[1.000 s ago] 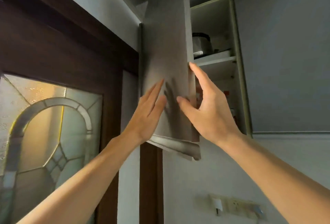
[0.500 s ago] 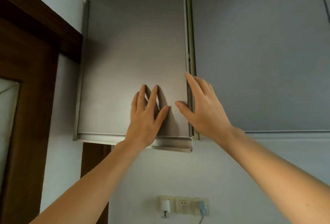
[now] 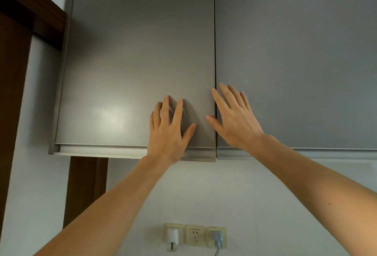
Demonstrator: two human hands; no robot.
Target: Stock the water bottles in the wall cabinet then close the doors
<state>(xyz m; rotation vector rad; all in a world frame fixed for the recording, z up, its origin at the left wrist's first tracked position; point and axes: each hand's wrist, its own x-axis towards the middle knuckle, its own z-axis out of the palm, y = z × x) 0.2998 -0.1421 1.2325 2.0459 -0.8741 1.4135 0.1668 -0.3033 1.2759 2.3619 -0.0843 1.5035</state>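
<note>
The grey wall cabinet fills the upper view with both doors flush. Its left door [image 3: 132,62] and right door [image 3: 295,62] meet at a thin dark seam. My left hand [image 3: 169,131] lies flat on the left door near its lower right corner, fingers straight and spread. My right hand [image 3: 234,119] rests flat across the seam, fingers on the right door and thumb on the left door. No water bottles are visible; the cabinet's inside is hidden.
A dark wooden door frame [image 3: 18,72] stands at the left. Below the cabinet is a white tiled wall with a row of three sockets [image 3: 194,237], two of them with plugs in.
The left door swung from half open to fully flush with the right one, hiding the shelves. Both hands stayed flat on the doors, and the view shifted to face the cabinet squarely.
</note>
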